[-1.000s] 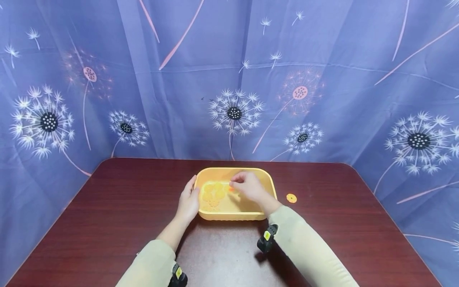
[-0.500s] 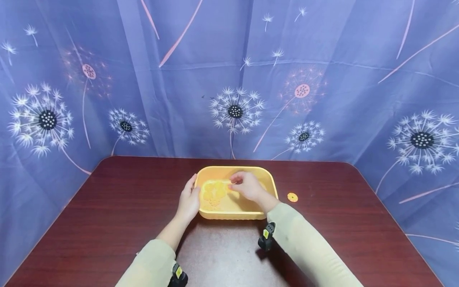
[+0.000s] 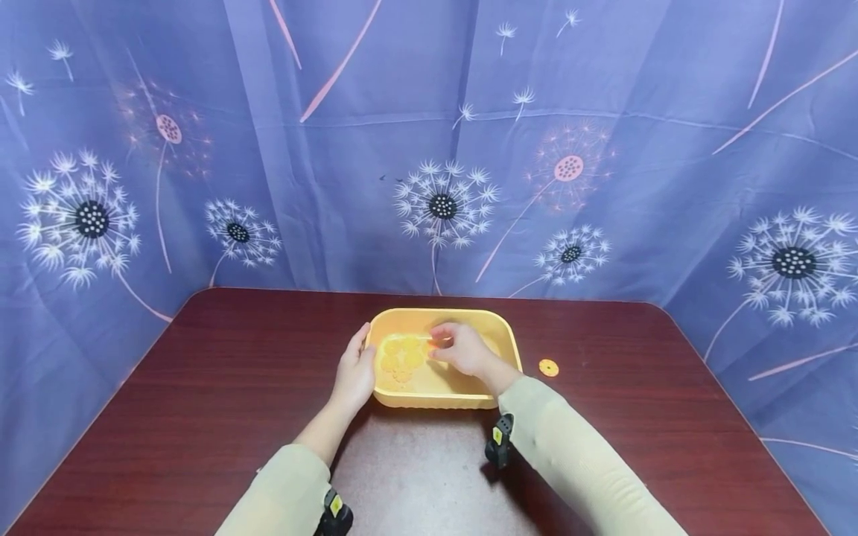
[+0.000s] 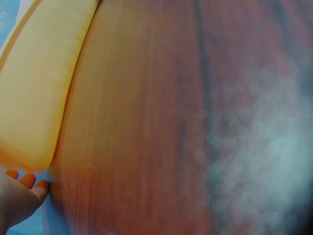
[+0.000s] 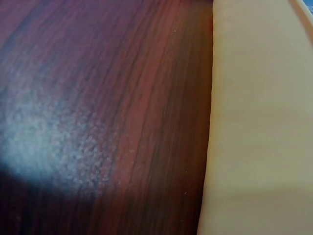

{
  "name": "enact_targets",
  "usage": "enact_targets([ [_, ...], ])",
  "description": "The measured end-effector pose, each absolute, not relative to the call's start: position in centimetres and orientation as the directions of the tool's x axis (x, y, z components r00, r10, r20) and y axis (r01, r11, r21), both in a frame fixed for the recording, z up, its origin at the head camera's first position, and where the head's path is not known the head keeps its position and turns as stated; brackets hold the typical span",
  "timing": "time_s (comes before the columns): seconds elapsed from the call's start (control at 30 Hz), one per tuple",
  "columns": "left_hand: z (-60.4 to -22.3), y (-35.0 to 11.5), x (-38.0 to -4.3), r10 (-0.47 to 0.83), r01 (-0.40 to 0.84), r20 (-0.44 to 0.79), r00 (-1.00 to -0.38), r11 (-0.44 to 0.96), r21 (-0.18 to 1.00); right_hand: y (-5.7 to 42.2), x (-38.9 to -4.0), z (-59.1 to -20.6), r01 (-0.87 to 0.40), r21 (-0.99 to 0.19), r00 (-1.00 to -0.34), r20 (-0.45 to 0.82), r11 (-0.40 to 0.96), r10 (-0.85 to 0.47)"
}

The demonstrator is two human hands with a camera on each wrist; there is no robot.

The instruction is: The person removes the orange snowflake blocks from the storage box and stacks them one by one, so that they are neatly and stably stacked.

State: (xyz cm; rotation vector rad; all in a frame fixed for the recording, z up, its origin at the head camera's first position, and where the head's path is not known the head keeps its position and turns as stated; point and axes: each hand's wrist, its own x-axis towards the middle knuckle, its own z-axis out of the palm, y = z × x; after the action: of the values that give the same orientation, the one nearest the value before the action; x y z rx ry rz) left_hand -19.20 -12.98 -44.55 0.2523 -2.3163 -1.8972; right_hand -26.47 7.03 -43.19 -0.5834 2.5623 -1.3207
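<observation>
A yellow rectangular plastic tub (image 3: 442, 403) stands on the table in the head view, with several flat yellow-orange round pieces (image 3: 404, 354) in its left half. My left hand (image 3: 354, 376) grips the tub's left end, the thumb near the rim and the fingers along the outer side. In the left wrist view, the fingertips of that left hand (image 4: 22, 196) are at the tub's corner (image 4: 39, 112). Inside the tub, my right hand (image 3: 465, 351) has thumb and forefinger curled around a small orange disc, mostly hidden and hard to make out. The right wrist view holds only the tub's side wall (image 5: 259, 122) and tabletop.
One orange disc with a hole in its middle (image 3: 549, 368) lies on the table to the right of the tub. The dark red wooden table (image 3: 221, 372) reaches back to a blue curtain (image 3: 335, 186) with dandelion prints. Glare spreads over the tabletop in front of the tub.
The right hand stays over the middle of the tub, its fingertips shifting only slightly. The left hand keeps its hold. The whole head view has drifted a little.
</observation>
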Motion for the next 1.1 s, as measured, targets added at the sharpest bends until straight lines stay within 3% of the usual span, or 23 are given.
enact_targets([
  [1.1,-44.34,-13.02,-19.40,-0.216,-0.052,-0.010,-0.976,0.189,0.980,6.93,-26.60,-43.17,-0.339,-0.686,-0.859,-0.053,0.643,-0.509],
])
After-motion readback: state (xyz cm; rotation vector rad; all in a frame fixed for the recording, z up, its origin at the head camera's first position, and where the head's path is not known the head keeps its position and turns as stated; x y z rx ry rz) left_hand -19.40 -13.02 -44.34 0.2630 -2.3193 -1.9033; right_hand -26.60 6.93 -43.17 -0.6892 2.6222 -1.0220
